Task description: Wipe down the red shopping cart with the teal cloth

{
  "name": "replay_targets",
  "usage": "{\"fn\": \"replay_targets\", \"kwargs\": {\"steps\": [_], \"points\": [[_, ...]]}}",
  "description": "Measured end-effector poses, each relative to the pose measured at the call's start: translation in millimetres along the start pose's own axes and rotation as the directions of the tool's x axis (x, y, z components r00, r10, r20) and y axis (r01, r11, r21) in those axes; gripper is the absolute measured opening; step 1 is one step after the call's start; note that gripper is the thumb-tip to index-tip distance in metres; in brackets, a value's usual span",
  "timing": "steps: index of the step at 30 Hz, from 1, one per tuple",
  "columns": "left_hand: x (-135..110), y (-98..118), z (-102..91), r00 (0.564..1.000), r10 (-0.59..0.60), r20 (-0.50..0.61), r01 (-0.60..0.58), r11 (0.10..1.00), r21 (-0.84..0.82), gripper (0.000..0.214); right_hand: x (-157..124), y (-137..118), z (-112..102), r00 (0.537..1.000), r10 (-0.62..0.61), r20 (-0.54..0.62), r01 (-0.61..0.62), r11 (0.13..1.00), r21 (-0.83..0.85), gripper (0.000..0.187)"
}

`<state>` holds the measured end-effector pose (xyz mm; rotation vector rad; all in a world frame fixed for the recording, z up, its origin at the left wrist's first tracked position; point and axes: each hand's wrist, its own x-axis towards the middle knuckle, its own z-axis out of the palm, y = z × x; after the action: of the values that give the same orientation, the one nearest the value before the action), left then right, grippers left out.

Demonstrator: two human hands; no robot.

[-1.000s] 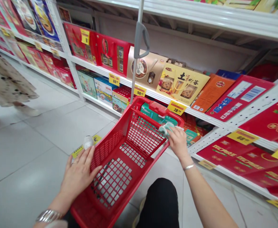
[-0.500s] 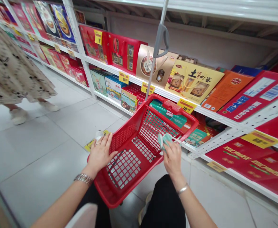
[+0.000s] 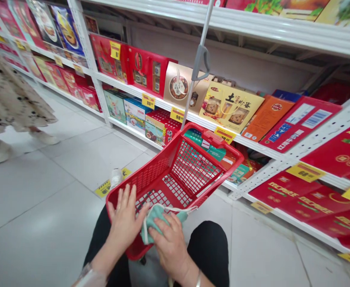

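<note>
Right grip pinches one teal mask over one red basket.

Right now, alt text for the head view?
A right hand grips a teal face mask above a red shopping basket, with the left hand spread beside it. Shelves of boxed gift sets with yellow price tags line the aisle.

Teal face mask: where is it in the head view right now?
In the head view, the teal face mask sits low and centre, between the left hand and right hand, over the near end of the red shopping basket.
</note>
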<state>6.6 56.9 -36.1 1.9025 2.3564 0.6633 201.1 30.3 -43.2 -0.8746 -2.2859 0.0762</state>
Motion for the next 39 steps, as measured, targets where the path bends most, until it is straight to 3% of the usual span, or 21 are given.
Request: {"fn": "replay_targets", "kwargs": {"steps": [4, 7, 12, 18, 22, 25, 28, 32, 35, 39], "points": [[-49.9, 4.7, 16.8, 0.988, 0.138, -0.067, -0.141, 0.989, -0.038, 0.068, 3.4, 14.0, -9.8, 1.0, 0.009, -0.006, -0.009, 1.0, -0.024, 0.036], [-55.2, -1.5, 22.9, 0.971, 0.23, -0.069, -0.23, 0.973, -0.001, 0.069, 6.6, 41.5, -21.6, 0.997, 0.051, -0.054, -0.056, 0.993, -0.1, 0.037], [-33.0, -16.5, 21.8, 0.966, 0.258, -0.014, -0.257, 0.965, 0.059, 0.067, 26.2, 114.4, -59.9, 0.989, 0.132, -0.07, -0.147, 0.948, -0.281, 0.033], [-1.8, -44.9, 20.6, 0.93, 0.369, 0.009, -0.368, 0.925, 0.099, 0.068, 66.0, 198.6, -123.7, 0.973, 0.185, -0.14, -0.23, 0.843, -0.486, 0.028], [22.5, -66.2, 21.8, 0.912, 0.41, 0.019, -0.409, 0.905, 0.117, 0.068, 81.4, 248.2, -164.4, 0.939, 0.258, -0.227, -0.341, 0.779, -0.527, 0.03], [43.5, -81.1, 20.8, 0.904, 0.425, 0.047, -0.427, 0.9, 0.091, 0.068, 85.0, 270.7, -179.2, 0.917, 0.272, -0.293, -0.388, 0.781, -0.49, 0.03], [66.2, -93.4, 15.1, 0.902, 0.426, 0.066, -0.429, 0.902, 0.045, 0.064, 84.5, 273.0, -177.8, 0.911, 0.255, -0.323, -0.385, 0.806, -0.45, 0.03], [90.1, -96.9, 5.5, 0.968, 0.251, 0.005, -0.251, 0.964, 0.083, 0.064, 80.1, 251.8, -168.5, 0.909, 0.246, -0.336, -0.381, 0.817, -0.432, 0.026], [96.4, -81.1, 4.7, 0.991, 0.131, 0.013, -0.131, 0.989, 0.074, 0.067, 75.1, 226.4, -165.1, 0.913, 0.229, -0.337, -0.364, 0.829, -0.425, 0.025], [95.4, -38.4, 11.1, 0.982, 0.178, 0.063, -0.18, 0.983, 0.034, 0.058, 67.8, 183.4, -162.7, 0.936, 0.161, -0.314, -0.293, 0.849, -0.439, 0.023]]}}
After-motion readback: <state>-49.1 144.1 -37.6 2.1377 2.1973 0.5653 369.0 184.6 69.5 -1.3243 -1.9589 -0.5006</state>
